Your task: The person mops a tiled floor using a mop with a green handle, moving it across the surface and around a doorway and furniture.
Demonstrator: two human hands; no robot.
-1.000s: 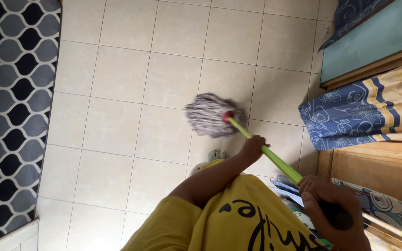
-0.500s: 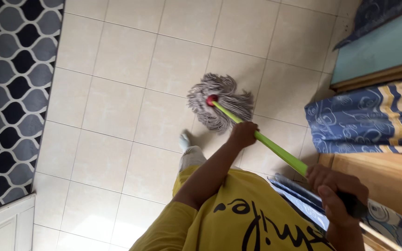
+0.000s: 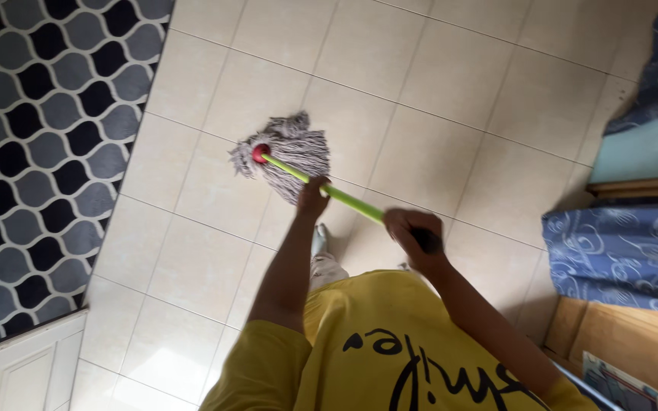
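The stringy grey mop head (image 3: 283,152) has slid left across the glossy cream tiled floor (image 3: 436,152) toward the patterned rug (image 3: 32,152), both the left hand (image 3: 312,199) and right hand (image 3: 413,236) clenched around its slim green handle (image 3: 344,199).

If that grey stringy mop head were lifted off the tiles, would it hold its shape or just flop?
The mop head would probably flop: it is a bundle of loose grey strands splayed flat on the tile floor. The green handle looks stiff and straight between the left hand and right hand. If wet, the strands likely drag rather than glide.
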